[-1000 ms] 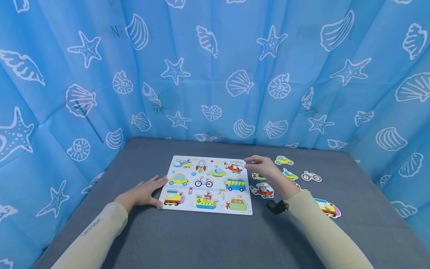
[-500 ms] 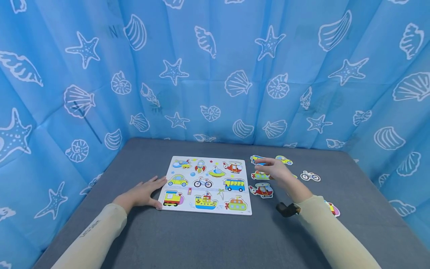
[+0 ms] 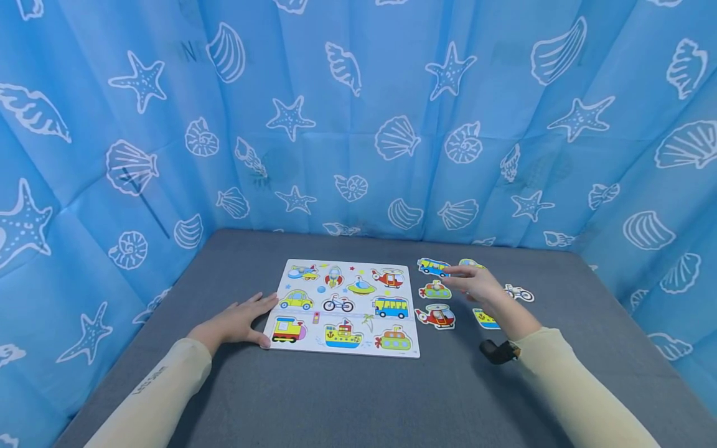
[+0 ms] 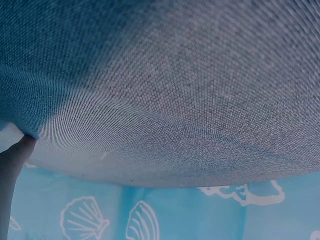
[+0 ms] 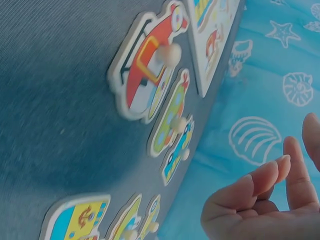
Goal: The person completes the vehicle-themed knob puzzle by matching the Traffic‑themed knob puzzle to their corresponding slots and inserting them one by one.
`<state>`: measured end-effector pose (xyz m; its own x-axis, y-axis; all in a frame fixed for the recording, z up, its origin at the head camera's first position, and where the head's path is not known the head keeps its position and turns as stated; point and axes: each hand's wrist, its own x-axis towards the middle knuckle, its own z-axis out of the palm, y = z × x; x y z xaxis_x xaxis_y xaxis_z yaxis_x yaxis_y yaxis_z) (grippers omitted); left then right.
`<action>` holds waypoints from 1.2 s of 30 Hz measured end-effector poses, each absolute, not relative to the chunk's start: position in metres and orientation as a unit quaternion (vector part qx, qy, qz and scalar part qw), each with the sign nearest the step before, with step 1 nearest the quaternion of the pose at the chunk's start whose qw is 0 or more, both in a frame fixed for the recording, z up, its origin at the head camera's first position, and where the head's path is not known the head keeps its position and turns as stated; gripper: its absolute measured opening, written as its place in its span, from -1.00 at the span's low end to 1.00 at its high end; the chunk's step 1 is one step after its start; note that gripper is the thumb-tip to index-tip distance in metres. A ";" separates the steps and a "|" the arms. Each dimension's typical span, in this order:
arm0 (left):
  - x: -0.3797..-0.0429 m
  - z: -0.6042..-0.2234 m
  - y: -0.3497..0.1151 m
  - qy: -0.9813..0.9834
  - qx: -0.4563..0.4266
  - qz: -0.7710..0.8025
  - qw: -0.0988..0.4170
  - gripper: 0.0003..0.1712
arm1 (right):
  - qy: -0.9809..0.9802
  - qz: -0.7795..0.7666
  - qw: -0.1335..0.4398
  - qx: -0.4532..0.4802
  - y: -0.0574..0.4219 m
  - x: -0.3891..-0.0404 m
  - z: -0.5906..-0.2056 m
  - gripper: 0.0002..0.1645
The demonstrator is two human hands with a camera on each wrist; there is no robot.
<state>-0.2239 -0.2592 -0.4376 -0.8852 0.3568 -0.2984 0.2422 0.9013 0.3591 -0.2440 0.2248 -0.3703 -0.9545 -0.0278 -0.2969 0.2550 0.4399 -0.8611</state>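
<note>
My left hand (image 3: 238, 323) rests at the left edge of a white vehicle puzzle board (image 3: 317, 341), fingers spread and thumb at its lower corner. The left wrist view catches only a finger (image 4: 12, 162) at the side. My right hand (image 3: 478, 289) hovers over the loose knobbed pieces to the board's right, its fingers relaxed and nothing between them. Left of it lie a blue bus piece (image 3: 432, 267), a green submarine piece (image 3: 434, 291) and a red helicopter piece (image 5: 147, 65). Partly covered by the hand or arm are a boat piece (image 3: 486, 319) and a yellow car piece (image 3: 469, 262).
A bicycle piece (image 3: 522, 293) lies just beyond the right wrist. Grey cloth (image 3: 347, 404) covers the table, and a blue shell-patterned curtain (image 3: 358, 155) hangs around its back and sides. A black wrist camera (image 3: 497, 352) juts from the right sleeve.
My right hand has moved rightward from the board's upper right corner to over the loose pieces, uncovering the bus and submarine pieces. The left hand and the board have stayed put.
</note>
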 end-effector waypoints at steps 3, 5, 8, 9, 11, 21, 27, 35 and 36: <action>-0.224 -0.438 -0.260 0.958 0.157 0.156 0.181 0.33 | 0.837 -0.526 0.134 0.073 0.229 -0.243 -0.370 -0.31; -0.224 -0.439 -0.260 0.958 0.157 0.156 0.180 0.33 | 0.836 -0.528 0.133 0.073 0.233 -0.242 -0.370 -0.31; -0.224 -0.439 -0.260 0.958 0.156 0.160 0.181 0.33 | 0.833 -0.531 0.138 0.068 0.240 -0.242 -0.371 -0.31; -0.224 -0.439 -0.260 0.957 0.156 0.162 0.182 0.32 | 0.833 -0.531 0.139 0.066 0.243 -0.241 -0.371 -0.30; -0.223 -0.438 -0.260 0.957 0.156 0.164 0.182 0.32 | 0.833 -0.530 0.142 0.067 0.248 -0.241 -0.371 -0.28; -0.223 -0.437 -0.261 0.955 0.162 0.167 0.183 0.32 | 0.838 -0.522 0.149 0.054 0.269 -0.242 -0.375 -0.25; -0.224 -0.437 -0.260 0.956 0.158 0.166 0.183 0.33 | 0.846 -0.507 0.160 0.045 0.280 -0.244 -0.379 -0.20; -0.224 -0.438 -0.260 0.955 0.154 0.169 0.186 0.33 | 0.863 -0.480 0.157 0.028 0.297 -0.250 -0.387 -0.33; -0.225 -0.438 -0.260 0.955 0.154 0.170 0.187 0.33 | 0.863 -0.478 0.159 0.025 0.299 -0.251 -0.388 -0.33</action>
<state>-0.2246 -0.2604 -0.4376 -0.8824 0.3587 -0.3046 0.2313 0.8943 0.3829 -0.2508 0.2994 -0.3876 -0.9484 -0.1080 -0.2982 0.1955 0.5412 -0.8179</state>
